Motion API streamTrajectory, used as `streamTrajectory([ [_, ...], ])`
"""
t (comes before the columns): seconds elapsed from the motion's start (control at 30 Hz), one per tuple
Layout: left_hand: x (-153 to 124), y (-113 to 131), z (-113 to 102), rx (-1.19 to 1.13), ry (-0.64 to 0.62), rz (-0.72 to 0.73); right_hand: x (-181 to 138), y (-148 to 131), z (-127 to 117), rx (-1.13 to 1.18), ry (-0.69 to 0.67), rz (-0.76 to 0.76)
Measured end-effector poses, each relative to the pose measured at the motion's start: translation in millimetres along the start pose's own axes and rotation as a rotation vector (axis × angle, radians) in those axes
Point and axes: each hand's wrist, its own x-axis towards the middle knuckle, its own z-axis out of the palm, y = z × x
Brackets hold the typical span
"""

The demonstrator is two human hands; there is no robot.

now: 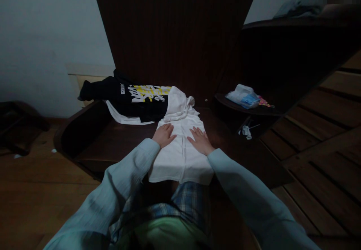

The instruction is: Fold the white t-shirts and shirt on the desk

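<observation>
A white hooded garment (182, 150) lies spread on a dark wooden surface (113, 141) in front of me, its hood bunched at the far end. My left hand (164, 135) rests flat on its left side with fingers stretched out. My right hand (199, 140) lies flat on its right side, fingers spread. Both arms wear light blue sleeves. Neither hand holds anything.
A black garment with white and yellow print (132, 97) lies behind the white one, over another white cloth. A dark headboard (175, 28) rises at the back. A small round shelf on the right carries plastic-wrapped packets (244, 96). Wooden bed slats (324, 129) run along the right.
</observation>
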Motion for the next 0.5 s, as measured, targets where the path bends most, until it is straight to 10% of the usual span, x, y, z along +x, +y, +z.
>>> streamTrajectory([
  [0.5, 36, -22, 4, 0.023, -0.173, -0.062, 54, 7, -5, -0.057, -0.058, -0.012],
])
